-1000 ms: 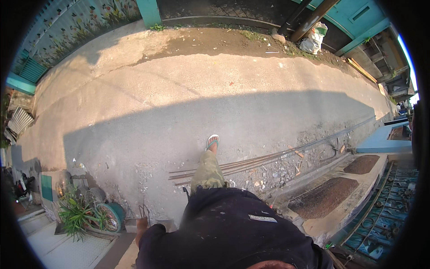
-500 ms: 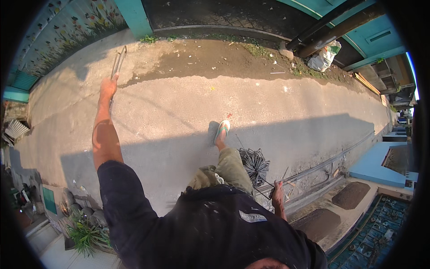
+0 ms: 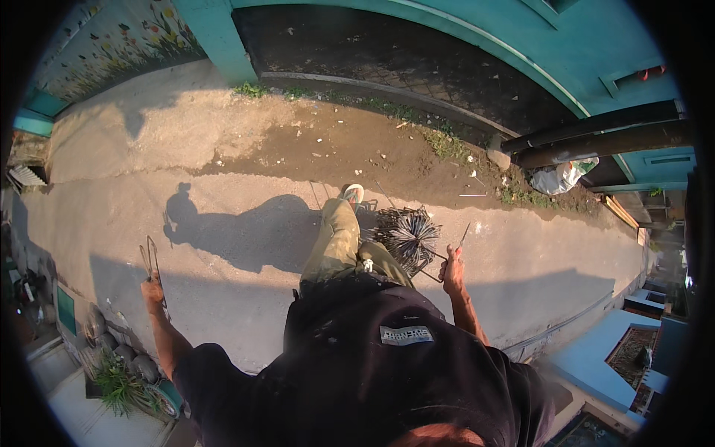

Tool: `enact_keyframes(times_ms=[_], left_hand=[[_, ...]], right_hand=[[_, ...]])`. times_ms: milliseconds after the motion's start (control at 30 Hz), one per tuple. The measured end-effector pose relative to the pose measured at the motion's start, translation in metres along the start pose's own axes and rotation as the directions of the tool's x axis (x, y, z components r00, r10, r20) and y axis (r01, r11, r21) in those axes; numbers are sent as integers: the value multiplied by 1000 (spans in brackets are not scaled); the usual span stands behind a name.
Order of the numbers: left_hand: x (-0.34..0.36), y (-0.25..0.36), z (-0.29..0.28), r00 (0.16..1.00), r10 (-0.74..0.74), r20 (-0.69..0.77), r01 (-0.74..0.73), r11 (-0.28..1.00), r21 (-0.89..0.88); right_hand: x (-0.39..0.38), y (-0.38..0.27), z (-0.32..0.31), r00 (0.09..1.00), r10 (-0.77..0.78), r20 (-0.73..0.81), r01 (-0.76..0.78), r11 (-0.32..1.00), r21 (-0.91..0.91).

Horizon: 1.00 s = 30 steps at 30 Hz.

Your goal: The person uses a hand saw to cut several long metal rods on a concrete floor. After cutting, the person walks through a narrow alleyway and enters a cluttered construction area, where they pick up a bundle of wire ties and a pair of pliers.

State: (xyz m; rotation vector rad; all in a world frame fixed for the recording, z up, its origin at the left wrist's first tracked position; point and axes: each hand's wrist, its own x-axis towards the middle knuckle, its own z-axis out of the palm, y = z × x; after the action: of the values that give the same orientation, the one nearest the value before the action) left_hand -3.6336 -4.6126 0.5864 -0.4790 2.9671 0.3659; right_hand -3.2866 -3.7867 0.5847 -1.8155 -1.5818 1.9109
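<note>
My left hand (image 3: 153,288) is out at the left, closed round a few thin bent steel bars (image 3: 151,255) that look like rebar stirrups. Low on the right, my right hand (image 3: 453,270) grips a dark metal rod (image 3: 465,237), one end of which sticks up past the fingers. Beside that hand is a thick bundle of bent steel stirrups (image 3: 408,237), fanned out in a round cluster. A bar runs from the hand toward the bundle, so it seems to hang there; the exact join is hidden.
A paved lane (image 3: 223,186) runs across the view, with a dirt strip (image 3: 335,141) along a turquoise wall (image 3: 521,45). Dark pipes (image 3: 603,134) and a white sack (image 3: 555,179) stand at the far right. Potted plants (image 3: 123,387) are at the near left.
My left hand has swung back toward my body with its bars. My right hand and the bundle have moved forward. I have stepped forward toward the dirt strip.
</note>
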Motion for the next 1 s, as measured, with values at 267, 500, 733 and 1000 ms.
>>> enact_keyframes(times_ms=[267,500,733,1000], left_hand=[[-193,134,138,513,-797,320,819,342,-461],[-193,306,91,456,-684,569,882,264,-390],[-190,480,76,758,-528,383,648,548,-528],[-262,633,132,664,-483,572,746,374,-550]], right_hand=[[192,-216,68,990,-51,133,71,986,-152],[262,-374,106,951,-114,286,185,955,-233],[512,-391,59,670,-523,527,680,147,-719],[514,-397,54,842,-159,516,540,252,-803]])
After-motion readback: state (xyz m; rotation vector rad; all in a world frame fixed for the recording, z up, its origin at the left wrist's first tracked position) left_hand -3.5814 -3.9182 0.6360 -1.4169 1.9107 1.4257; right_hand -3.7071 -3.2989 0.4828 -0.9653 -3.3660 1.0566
